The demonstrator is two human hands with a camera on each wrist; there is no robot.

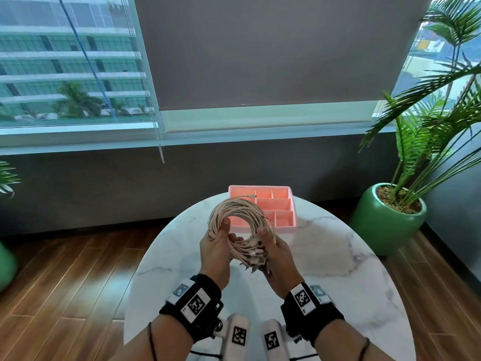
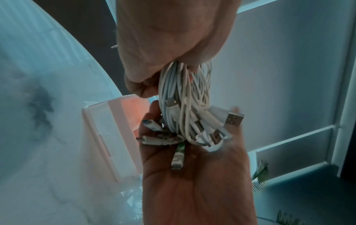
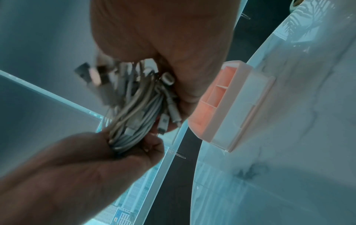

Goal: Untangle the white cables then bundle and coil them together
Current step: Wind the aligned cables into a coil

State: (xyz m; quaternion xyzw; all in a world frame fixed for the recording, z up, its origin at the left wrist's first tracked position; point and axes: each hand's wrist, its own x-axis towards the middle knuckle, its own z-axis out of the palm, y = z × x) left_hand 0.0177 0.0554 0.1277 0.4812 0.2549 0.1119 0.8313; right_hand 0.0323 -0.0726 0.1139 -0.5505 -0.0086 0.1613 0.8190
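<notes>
Cables [image 1: 240, 217], already wound into one round coil, held up in the centre of the head view above the counter [image 1: 338, 256], in front of the pink tray [image 1: 283, 204]. Left hand [image 1: 217, 246] clenched on the left side of the coil, thumb inside the ring. Right hand [image 1: 273, 250] cupped under the lower right part, thumb pressing on top, grasping the strands and the gathered plugs [image 2: 212, 126]. One loose end with its connector [image 1: 251, 196] sticking out at the top of the coil, over the tray. Nothing tying the loops together, as far as can be seen.

Probably near the end of the task: untangling done, coil formed, only securing or setting down left.

Risks from here:
- Loops springing open if either grip loosens, since only the two hands keep the ring closed.
- Plugs in the lower middle of the left wrist view lying loose on the palm, pointing in several directions; easy to slip out and pull their strands from the bundle.
- Free top end catching on the tray wall when lowering, dragging one loop out.
- Passing the coil to one hand: the unsupported side likely to sag and tangle again.
</notes>
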